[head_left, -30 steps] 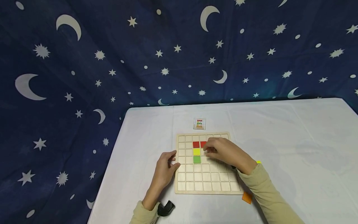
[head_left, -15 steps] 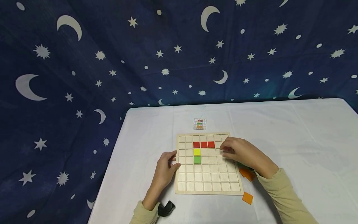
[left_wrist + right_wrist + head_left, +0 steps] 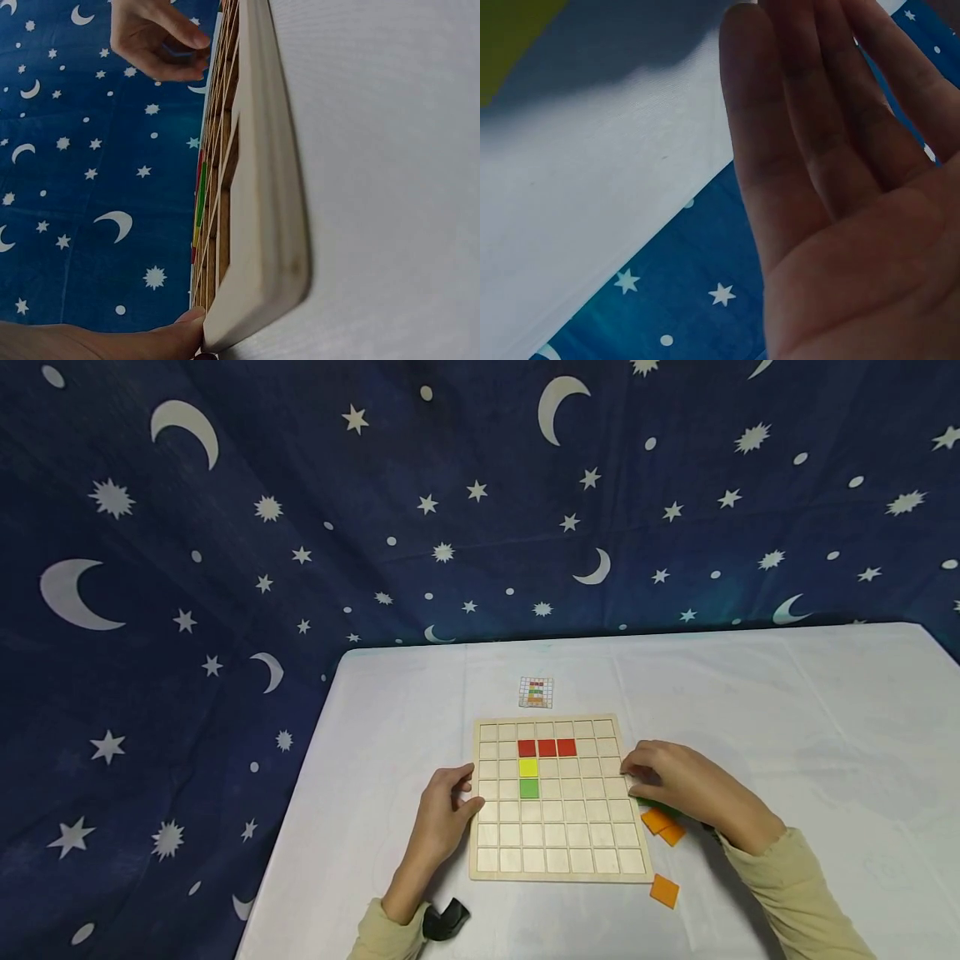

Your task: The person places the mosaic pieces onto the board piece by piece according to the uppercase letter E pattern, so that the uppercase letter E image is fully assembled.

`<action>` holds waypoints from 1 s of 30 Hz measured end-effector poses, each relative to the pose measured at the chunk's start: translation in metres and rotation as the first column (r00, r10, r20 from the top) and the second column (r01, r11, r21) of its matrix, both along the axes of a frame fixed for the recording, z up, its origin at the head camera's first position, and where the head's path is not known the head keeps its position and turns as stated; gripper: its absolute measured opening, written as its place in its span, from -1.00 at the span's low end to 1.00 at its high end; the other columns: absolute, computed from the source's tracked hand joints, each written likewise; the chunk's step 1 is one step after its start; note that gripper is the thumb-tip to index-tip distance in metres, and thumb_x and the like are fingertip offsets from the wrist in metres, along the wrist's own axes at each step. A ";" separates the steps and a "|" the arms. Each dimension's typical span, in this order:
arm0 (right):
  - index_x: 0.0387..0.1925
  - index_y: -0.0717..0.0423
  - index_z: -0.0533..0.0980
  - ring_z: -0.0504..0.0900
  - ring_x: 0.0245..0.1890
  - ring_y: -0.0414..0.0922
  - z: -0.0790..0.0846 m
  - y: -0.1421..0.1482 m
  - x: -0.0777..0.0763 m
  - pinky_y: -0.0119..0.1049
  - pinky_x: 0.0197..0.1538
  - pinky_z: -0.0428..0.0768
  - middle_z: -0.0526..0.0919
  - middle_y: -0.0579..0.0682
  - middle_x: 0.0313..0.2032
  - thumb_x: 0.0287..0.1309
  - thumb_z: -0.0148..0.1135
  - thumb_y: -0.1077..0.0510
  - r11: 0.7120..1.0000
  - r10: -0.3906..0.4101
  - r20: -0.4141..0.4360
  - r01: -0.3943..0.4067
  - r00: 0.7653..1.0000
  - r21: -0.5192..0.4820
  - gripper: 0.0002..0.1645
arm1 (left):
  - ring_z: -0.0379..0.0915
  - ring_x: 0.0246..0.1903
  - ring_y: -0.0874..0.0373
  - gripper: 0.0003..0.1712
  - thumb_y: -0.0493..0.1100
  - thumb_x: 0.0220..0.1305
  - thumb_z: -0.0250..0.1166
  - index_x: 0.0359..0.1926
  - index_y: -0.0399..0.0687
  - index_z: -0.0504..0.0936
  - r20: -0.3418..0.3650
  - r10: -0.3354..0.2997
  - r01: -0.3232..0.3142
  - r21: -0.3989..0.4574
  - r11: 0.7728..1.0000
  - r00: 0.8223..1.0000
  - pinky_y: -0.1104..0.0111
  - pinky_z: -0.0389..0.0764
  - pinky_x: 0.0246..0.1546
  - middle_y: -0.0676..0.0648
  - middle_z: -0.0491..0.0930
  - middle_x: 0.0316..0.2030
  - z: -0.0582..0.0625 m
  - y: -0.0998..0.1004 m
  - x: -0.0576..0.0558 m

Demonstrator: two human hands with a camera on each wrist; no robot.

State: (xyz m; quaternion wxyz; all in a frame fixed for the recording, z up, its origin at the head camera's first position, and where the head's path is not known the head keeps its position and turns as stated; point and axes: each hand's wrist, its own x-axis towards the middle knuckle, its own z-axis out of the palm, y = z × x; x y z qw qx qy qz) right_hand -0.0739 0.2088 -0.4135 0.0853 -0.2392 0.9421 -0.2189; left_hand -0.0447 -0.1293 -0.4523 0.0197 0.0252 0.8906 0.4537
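A wooden grid board point(image 3: 551, 835) lies on the table. Three red tiles point(image 3: 547, 748) sit side by side in one row, with a yellow tile point(image 3: 528, 767) and a green tile point(image 3: 528, 788) below the leftmost. My left hand point(image 3: 441, 814) rests its thumb and fingertips at the board's left edge; in the left wrist view a fingertip point(image 3: 191, 316) is right at the board's corner. My right hand point(image 3: 678, 783) is at the board's right edge, fingers loosely bent and no tile visible between them. Loose green tiles point(image 3: 658, 807) show partly under it.
Loose orange tiles point(image 3: 664, 891) lie right of the board, two of them overlapping. Behind the board lies a small printed pattern card point(image 3: 536, 692). A black object point(image 3: 446, 920) is by my left cuff. A dark blue star-and-moon cloth point(image 3: 480, 510) hangs behind the white table point(image 3: 825, 735).
My right hand has moved right, off the red row to the board's right edge. All three red tiles and the loose orange ones have come into view. My left hand stays put.
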 end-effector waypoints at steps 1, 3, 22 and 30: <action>-0.28 0.07 0.68 0.48 -0.34 -0.24 0.000 0.002 0.001 -0.23 -0.21 0.56 0.63 -0.16 -0.31 0.00 0.51 0.19 1.000 -0.003 0.004 0.003 1.000 0.004 -0.80 | 0.41 -0.28 0.17 -0.43 -0.40 0.14 0.41 0.21 -0.37 0.53 -0.002 -0.002 0.002 0.000 1.000 1.000 0.50 0.49 -0.32 -0.15 0.53 -0.10 0.000 0.000 0.000; -0.27 0.10 0.69 0.52 -0.33 -0.23 -0.001 0.005 0.002 -0.22 -0.20 0.58 0.64 -0.15 -0.31 -0.03 0.53 0.18 1.000 -0.003 0.015 0.003 1.000 0.009 -0.77 | 0.41 -0.28 0.16 -0.43 -0.41 0.14 0.41 0.20 -0.37 0.53 -0.009 -0.005 0.005 0.001 1.000 1.000 0.50 0.49 -0.33 -0.16 0.53 -0.11 -0.001 -0.001 0.000; -0.42 -0.04 0.61 0.38 -0.45 -0.34 -0.003 0.014 0.005 -0.40 -0.37 0.45 0.52 -0.28 -0.46 -0.10 0.56 0.24 0.999 0.023 0.078 -0.019 0.997 -0.043 -0.76 | 0.41 -0.28 0.17 -0.43 -0.41 0.13 0.43 0.19 -0.39 0.54 -0.036 -0.009 0.010 0.008 1.000 0.999 0.51 0.50 -0.34 -0.15 0.53 -0.12 -0.002 0.000 0.001; -0.46 0.01 0.62 0.41 -0.49 -0.36 0.007 0.012 0.001 -0.43 -0.40 0.49 0.56 -0.25 -0.49 -0.02 0.49 0.30 0.996 0.018 0.091 -0.010 0.996 -0.090 -0.82 | 0.41 -0.26 0.16 -0.43 -0.41 0.14 0.41 0.21 -0.37 0.53 -0.009 -0.010 0.010 0.013 1.000 1.000 0.51 0.49 -0.32 -0.16 0.53 -0.10 -0.002 -0.001 0.000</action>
